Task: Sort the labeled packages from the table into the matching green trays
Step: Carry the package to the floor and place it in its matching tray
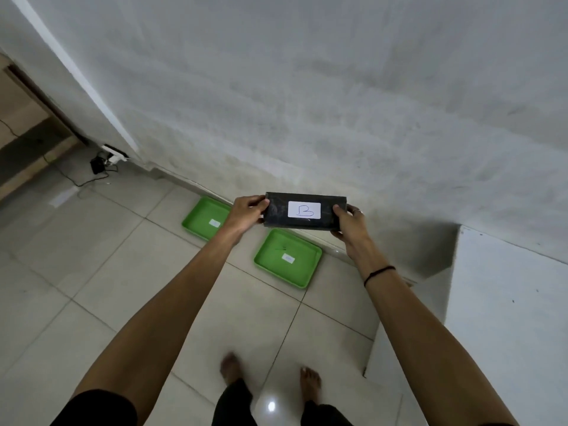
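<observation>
Bare feet [233, 368] stand on floor tiles; both hands' fingers [256, 204] grip the black package [305, 212] marked B above two green trays [287, 259] — tray labels unreadable — verify letter before lowering flat.

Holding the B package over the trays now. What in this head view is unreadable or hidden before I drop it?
- Labels in both trays, left green tray and right green tray: too small and blurred to read.
- Left tray's right edge: hidden behind the left hand.
- Ends of the black package: covered by both hands, right hand.
</observation>
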Tool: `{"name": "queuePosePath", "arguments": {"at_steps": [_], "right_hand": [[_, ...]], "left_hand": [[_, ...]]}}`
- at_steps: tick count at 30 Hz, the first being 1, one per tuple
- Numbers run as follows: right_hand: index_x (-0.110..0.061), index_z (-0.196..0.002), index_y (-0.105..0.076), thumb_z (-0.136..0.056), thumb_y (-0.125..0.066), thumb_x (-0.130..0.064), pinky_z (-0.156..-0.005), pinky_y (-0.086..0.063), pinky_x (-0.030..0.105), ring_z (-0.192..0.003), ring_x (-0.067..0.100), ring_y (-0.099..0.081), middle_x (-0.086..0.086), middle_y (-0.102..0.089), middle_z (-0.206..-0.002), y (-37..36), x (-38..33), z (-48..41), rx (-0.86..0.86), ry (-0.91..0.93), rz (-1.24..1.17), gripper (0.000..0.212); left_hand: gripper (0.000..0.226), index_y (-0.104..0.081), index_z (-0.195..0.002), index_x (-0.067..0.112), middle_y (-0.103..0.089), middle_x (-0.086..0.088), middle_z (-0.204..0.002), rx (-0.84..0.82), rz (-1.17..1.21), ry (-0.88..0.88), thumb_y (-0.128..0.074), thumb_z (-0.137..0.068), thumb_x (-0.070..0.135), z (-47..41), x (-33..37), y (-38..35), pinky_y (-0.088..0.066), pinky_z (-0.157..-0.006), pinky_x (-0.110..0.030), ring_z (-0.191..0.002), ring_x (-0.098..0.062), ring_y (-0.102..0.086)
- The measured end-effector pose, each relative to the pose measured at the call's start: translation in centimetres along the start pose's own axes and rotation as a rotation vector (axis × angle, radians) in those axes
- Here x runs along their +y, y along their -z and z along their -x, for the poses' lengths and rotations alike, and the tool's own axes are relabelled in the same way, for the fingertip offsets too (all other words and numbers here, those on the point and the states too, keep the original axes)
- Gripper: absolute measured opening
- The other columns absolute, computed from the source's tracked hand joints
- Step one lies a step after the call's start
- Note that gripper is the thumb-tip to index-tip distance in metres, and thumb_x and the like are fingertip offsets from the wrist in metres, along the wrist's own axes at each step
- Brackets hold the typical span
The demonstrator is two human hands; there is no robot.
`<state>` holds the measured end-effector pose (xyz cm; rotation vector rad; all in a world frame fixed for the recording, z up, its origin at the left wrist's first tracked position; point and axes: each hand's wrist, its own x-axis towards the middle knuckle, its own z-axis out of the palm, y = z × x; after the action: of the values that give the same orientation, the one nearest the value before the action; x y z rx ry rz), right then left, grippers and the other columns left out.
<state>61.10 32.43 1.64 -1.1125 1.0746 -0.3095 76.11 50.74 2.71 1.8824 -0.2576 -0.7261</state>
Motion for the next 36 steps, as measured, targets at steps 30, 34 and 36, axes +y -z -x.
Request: {"name": "queuePosePath", "arguments": {"at_steps": [30,34,36], "right_hand": [[-0.012,-0.136,-0.056,-0.096,-0.065,-0.015,-0.077,-0.059,0.036,-0.096,0.025,-0.066,0.014,-0.067,-0.126,-10.7,54.3,-54.5,0.407,-0.113,-0.132,0.041],[-0.011,-0.14,-0.053,-0.096,-0.065,-0.016,-0.081,-0.059,0.036,-0.097,0.023,-0.065,0.013,-0.066,-0.128,-11.1,58.2,-58.9,0.401,-0.116,-0.155,0.046],[-0.013,-0.141,-0.053,-0.096,-0.065,-0.017,-0.088,-0.059,0.04,-0.097,0.023,-0.065,0.013,-0.067,-0.129,-11.4,59.7,-60.4,0.415,-0.115,-0.131,0.046]], "left_hand": [[0.048,-0.047,-0.144,0.005,-0.06,-0.015,-0.136,-0.248,-0.357,-0.018,-0.057,-0.097,0.015,-52.0,-55.6,-13.3,-0.046,-0.099,-0.032,-0.122,-0.029,-0.059],[0.046,-0.053,-0.139,0.005,-0.061,-0.016,-0.136,-0.223,-0.515,-0.113,-0.059,-0.097,0.019,-55.1,-60.4,-13.7,-0.048,-0.104,-0.035,-0.12,-0.03,-0.062],[0.044,-0.056,-0.137,0.007,-0.064,-0.015,-0.133,-0.197,-0.59,-0.192,-0.061,-0.095,0.02,-56.2,-61.9,-13.6,-0.05,-0.104,-0.041,-0.117,-0.031,-0.064]]}}
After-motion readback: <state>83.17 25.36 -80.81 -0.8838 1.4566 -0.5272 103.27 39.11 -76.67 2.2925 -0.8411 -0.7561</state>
